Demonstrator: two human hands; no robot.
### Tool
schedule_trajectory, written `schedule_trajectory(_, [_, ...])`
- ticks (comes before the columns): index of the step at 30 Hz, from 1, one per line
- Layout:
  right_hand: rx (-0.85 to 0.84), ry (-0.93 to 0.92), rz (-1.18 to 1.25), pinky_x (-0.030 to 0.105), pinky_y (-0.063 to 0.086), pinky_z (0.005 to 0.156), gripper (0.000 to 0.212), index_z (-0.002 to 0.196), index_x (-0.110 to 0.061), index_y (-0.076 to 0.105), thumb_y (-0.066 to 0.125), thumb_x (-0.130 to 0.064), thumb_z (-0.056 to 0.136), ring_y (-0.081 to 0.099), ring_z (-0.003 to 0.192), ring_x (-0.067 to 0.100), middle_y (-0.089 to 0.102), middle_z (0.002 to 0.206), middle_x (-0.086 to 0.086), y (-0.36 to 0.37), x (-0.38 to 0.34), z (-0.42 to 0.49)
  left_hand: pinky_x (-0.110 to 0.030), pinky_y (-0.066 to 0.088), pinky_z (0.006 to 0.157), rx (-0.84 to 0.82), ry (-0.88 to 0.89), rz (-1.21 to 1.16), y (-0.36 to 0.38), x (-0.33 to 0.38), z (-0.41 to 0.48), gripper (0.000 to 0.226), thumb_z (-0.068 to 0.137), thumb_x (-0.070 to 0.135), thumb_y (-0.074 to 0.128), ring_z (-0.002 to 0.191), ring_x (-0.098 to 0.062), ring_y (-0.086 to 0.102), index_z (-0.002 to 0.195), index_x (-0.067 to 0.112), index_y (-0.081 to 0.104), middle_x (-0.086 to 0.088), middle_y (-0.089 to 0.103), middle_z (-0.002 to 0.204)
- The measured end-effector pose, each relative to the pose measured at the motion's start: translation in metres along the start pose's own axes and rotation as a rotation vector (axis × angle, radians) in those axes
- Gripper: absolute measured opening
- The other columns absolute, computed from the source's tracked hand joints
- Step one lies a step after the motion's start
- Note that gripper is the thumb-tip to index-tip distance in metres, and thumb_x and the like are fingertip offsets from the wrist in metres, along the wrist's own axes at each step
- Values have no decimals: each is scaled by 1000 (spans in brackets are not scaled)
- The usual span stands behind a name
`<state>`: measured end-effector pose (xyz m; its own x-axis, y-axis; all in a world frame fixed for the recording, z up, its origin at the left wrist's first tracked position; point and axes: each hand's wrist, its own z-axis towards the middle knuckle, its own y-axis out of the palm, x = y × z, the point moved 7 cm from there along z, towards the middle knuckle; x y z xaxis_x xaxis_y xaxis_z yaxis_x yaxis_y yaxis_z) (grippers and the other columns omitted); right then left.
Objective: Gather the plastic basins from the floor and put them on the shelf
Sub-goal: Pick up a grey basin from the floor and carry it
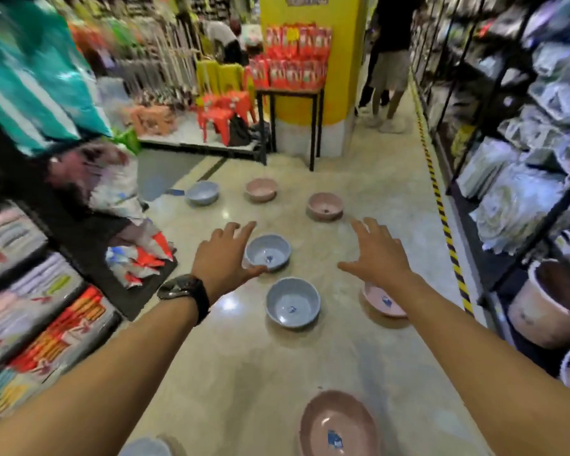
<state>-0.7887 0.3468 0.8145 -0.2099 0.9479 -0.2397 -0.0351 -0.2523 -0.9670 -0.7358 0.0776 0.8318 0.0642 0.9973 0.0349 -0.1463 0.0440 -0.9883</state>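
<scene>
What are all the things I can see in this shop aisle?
blue basins: four, pale blue, on the floor; one cut off at the bottom edge
pink basins: four, pink, on the floor; one partly behind the right forearm
large tub: one, pinkish, low on the right shelf
stools: stacked, red, left of the pillar
table: one, black, against the yellow pillar, with red packets on top
striped tape: one line, yellow and black, on the floor along the right shelf
other people: at least two, at the far end
wristwatch: one, black, on the left wrist
hands: two, bare; left hand and right hand spread open above the floor, holding nothing
</scene>
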Motion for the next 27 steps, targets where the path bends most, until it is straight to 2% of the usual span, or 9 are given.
schedule_trajectory(5, [8, -225, 3, 47, 37, 106, 97, 151, -28, 24, 75, -56, 73, 29, 141, 29, 24, 156, 6, -36, -125, -11, -42, 50, 95, 76, -168, 98, -77, -66, -70, 91, 84, 68, 60, 131, -27, 45, 157, 30, 21, -5, 37, 153])
schedule_trajectory(10, [22, -441, 43, 50, 35, 108, 93, 151, -28, 23, 72, -55, 76, 24, 143, 29, 19, 159, 6, -46, -265, -41, -42, 51, 91, 130, -347, 132, -132, -153, -154, 86, 84, 70, 58, 123, -27, 49, 154, 29, 27, -3, 42, 138])
schedule_trajectory(12, [34, -504, 30, 50, 39, 105, 91, 150, -28, 24, 70, -56, 77, 29, 141, 29, 22, 158, 7, -46, -313, -57, -41, 52, 89, 148, -392, 154, -150, -186, -191, 86, 84, 70, 57, 121, -26, 50, 153, 28, 29, -3, 43, 136])
schedule_trajectory(16, [59, -580, -3, 46, 44, 99, 85, 150, -28, 26, 63, -58, 80, 38, 133, 30, 30, 153, 6, -35, -398, -94, -40, 49, 94, 167, -462, 214, -177, -252, -272, 85, 86, 67, 59, 128, -28, 46, 154, 26, 29, -6, 42, 143])
schedule_trajectory(21, [66, -608, 65, 41, 47, 92, 84, 151, -30, 24, 61, -56, 81, 37, 136, 27, 31, 153, 4, -10, -495, -145, -45, 51, 96, 139, -548, 263, -193, -341, -379, 81, 89, 64, 59, 135, -30, 40, 154, 29, 26, -5, 32, 155])
schedule_trajectory(27, [21, -611, -1, 42, 48, 95, 84, 152, -30, 21, 60, -55, 82, 38, 135, 28, 31, 152, 6, 17, -575, -180, -48, 49, 97, 108, -639, 248, -197, -424, -465, 81, 91, 66, 54, 131, -34, 43, 156, 32, 20, -10, 35, 152])
